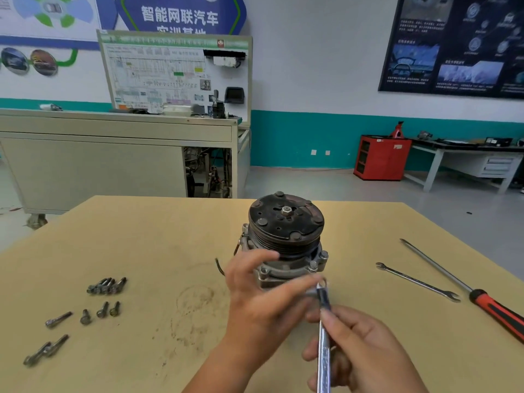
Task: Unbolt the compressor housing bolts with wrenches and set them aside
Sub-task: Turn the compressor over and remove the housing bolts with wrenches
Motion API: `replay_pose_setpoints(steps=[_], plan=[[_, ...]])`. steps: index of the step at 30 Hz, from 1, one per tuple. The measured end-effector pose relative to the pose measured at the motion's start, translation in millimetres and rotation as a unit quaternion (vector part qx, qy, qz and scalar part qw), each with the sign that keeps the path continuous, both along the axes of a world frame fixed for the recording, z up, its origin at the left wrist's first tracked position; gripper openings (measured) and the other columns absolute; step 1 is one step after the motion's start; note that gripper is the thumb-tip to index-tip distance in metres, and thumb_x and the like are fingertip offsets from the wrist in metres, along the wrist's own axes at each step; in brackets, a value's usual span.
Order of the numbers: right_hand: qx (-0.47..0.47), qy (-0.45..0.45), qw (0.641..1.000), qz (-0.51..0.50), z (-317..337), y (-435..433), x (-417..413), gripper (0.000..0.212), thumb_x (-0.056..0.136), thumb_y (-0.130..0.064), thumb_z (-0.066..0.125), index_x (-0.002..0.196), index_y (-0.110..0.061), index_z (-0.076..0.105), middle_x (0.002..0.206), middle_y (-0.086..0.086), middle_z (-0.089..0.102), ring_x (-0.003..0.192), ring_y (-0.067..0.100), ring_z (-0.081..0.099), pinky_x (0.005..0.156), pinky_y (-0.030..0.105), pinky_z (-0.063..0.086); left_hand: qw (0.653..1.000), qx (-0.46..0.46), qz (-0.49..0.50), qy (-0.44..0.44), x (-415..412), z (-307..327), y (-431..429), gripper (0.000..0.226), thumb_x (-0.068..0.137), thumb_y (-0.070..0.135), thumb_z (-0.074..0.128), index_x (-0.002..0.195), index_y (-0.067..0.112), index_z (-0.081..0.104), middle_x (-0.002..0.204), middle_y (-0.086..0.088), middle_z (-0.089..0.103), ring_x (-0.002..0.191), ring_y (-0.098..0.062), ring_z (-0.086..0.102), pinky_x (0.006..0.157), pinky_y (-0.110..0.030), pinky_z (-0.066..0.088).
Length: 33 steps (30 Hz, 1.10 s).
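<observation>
Compressor (286,239) stands near table (141,236) middle; right hand (360,350) curled round wrench (323,336), long way pointing away, head just beside front bolt (313,264); left hand (263,290) spread, touching compressor; loose bolts (106,286) near left edge.

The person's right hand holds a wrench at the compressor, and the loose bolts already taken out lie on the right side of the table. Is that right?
Not quite. The head view shows the loose bolts on the left side of the table, not the right. The right hand does hold a wrench at the compressor.
</observation>
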State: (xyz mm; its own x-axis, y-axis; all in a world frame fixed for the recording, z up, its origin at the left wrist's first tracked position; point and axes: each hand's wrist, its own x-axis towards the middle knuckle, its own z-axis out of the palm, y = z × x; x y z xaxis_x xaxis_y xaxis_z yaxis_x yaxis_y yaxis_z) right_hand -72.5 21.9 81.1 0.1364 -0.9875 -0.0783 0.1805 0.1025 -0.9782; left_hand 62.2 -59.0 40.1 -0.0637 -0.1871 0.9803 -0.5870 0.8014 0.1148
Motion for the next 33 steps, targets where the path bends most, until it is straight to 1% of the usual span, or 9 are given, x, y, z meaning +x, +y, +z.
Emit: replay_pose_setpoints(steps=[3,9,11,14,17,20,23,30,33], plan=[[-0.021,0.008,0.999,0.033,10,2,7,0.018,0.061,-0.025,0.063,0.067,-0.014,0.075,0.053,0.021,0.063,0.028,0.016,0.048,0.033,0.015,0.037,0.999,-0.003,0.006,-0.040,-2,11,6,0.039,0.094,0.053,0.042,0.085,0.039,0.077,0.103,0.005,0.039,0.104,-0.013,0.036,0.106,-0.036,0.023],[-0.051,-0.121,0.988,-0.080,7,16,2,0.017,0.083,-0.007,0.055,0.095,-0.013,0.064,0.061,0.034,0.062,0.033,0.033,0.055,0.030,0.024,0.044,1.000,0.003,0.002,-0.017,-5,26,3,0.012,0.081,0.036,0.063,0.087,0.037,0.073,0.083,0.014,0.039,0.084,-0.010,0.041,0.094,-0.036,0.025],[-0.086,-0.128,0.986,-0.058,6,19,0,0.030,0.062,-0.013,0.081,0.090,-0.015,0.068,0.059,0.028,0.064,0.036,0.030,0.059,0.032,0.026,0.046,1.000,0.002,0.014,-0.015,-9,31,0,0.016,0.082,0.037,0.062,0.080,0.033,0.078,0.081,0.013,0.040,0.083,-0.009,0.040,0.090,-0.035,0.025],[-0.185,0.033,0.982,-0.034,-17,17,-2,0.034,0.046,-0.017,0.091,0.075,-0.024,0.075,0.084,0.003,0.068,0.049,0.006,0.060,0.046,0.016,0.048,0.999,-0.001,0.034,-0.019,-20,30,-4,0.016,0.082,0.039,0.064,0.079,0.033,0.078,0.082,0.012,0.037,0.083,-0.010,0.038,0.086,-0.035,0.026],[-0.395,0.282,0.854,-0.186,-33,10,-2,0.034,0.062,-0.030,0.060,0.089,-0.052,0.059,0.098,-0.028,0.055,0.068,-0.005,0.055,0.062,0.010,0.047,0.999,0.014,0.038,-0.006,-29,24,-5,0.013,0.081,0.040,0.065,0.080,0.035,0.077,0.088,0.010,0.036,0.088,-0.012,0.037,0.084,-0.048,0.036],[-0.432,0.261,0.831,-0.234,-30,8,3,0.020,0.074,-0.037,0.048,0.087,-0.051,0.055,0.102,-0.024,0.057,0.068,-0.006,0.056,0.063,0.013,0.047,0.996,0.051,0.076,0.012,-24,18,-4,0.024,0.073,0.043,0.066,0.097,0.041,0.067,0.104,0.006,0.038,0.108,-0.010,0.032,0.082,-0.060,0.041],[-0.415,0.227,0.841,-0.262,-27,4,3,0.025,0.085,-0.064,0.039,0.091,-0.054,0.061,0.099,-0.024,0.062,0.072,0.001,0.063,0.063,0.015,0.050,0.992,0.080,0.077,0.052,-10,12,-6,0.056,0.069,0.046,0.068,0.120,0.033,0.051,0.120,0.001,0.034,0.119,-0.012,0.031,0.094,-0.058,0.039],[-0.304,0.077,0.916,-0.251,-25,5,1,0.025,0.068,-0.057,0.063,0.087,-0.043,0.073,0.083,-0.005,0.074,0.070,0.008,0.069,0.050,0.027,0.055,0.956,0.270,0.028,0.107,9,6,-17,0.101,0.058,0.053,0.077,0.140,0.036,0.020,0.147,-0.004,0.028,0.141,-0.021,0.024,0.116,-0.045,0.026],[-0.272,0.025,0.928,-0.253,-21,-10,-8,0.023,0.082,-0.009,0.068,0.072,-0.027,0.076,0.069,0.005,0.073,0.058,0.007,0.065,0.040,0.023,0.049,0.924,0.343,-0.084,0.145,15,-4,-22,0.087,0.061,0.058,0.068,0.136,0.045,0.025,0.145,0.010,0.035,0.136,-0.009,0.035,0.113,-0.042,0.033]])
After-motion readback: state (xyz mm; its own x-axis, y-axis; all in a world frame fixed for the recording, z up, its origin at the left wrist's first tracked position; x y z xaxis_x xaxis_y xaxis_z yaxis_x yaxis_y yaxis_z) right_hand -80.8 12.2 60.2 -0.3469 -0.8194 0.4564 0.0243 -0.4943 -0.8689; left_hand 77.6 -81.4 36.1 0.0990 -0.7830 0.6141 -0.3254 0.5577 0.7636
